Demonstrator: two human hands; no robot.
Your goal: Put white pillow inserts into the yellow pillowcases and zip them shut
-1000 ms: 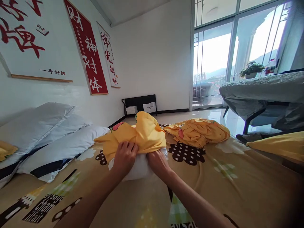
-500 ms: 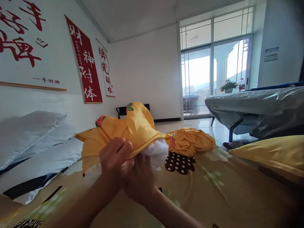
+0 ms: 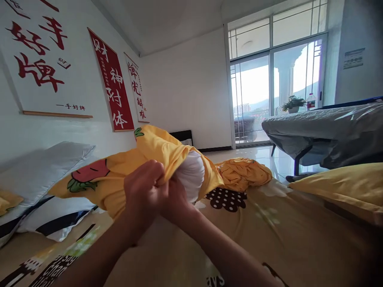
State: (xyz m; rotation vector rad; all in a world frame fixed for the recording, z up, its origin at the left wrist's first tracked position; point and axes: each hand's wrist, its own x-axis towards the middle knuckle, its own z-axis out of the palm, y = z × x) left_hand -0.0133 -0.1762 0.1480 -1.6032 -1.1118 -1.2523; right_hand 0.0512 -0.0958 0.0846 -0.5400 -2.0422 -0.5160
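Cloth (image 3: 158, 145) spreads beyond the left hand (image 3: 143, 191), clenched on its edge, and right hand (image 3: 176, 199), grip hidden.

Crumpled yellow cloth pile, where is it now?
The yellow cloth pile lies right of centre in the head view, on the tan sheet behind the polka-dot patch.

I see a tan bed (image 3: 269, 235) with white pillows (image 3: 58, 165) piled on the left and a scrunched-up yellow cloth (image 3: 245, 174) farther back.
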